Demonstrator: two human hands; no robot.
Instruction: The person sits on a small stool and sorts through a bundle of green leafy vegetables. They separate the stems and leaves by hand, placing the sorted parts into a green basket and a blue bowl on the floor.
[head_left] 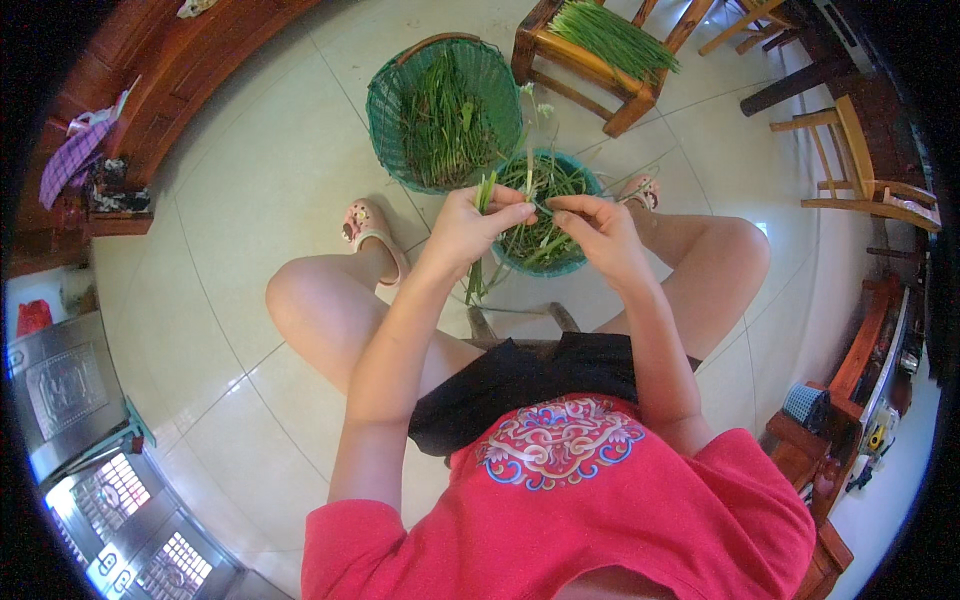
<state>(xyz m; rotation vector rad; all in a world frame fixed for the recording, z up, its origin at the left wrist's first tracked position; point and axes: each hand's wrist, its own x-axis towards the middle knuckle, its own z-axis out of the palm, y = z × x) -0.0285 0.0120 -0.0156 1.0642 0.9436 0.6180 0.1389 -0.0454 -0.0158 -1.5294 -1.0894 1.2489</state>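
Near the middle of the head view, over a round green plastic tub [545, 270] of tangled green stalks and trimmings [535, 245], the person's two bare hands work close together, fingertips nearly meeting. The left hand [463, 232] is closed around a slim bunch of long green leafy stalks [476, 283], whose lower ends hang beside the tub, while its thumb and fingertips reach toward a pale upright stem [529, 165]. The right hand [603, 232] has thumb and forefinger drawn together just beside the left fingertips; whether a strand is clamped between them cannot be told. Just beyond the tub, a little to the left, stands a larger green woven basket [385, 130] with a brown rim section, holding dark green stalks [440, 120] laid lengthwise. Farther off, to the right, a brown wooden chair [568, 58] bears a neat pile of bright green stalks [612, 40]. The person, in a red short-sleeved shirt [560, 530] with an ornate multicoloured print and black shorts [520, 385], sits with knees apart, pale pink clogs [357, 222] resting on light floor tiles [230, 260].
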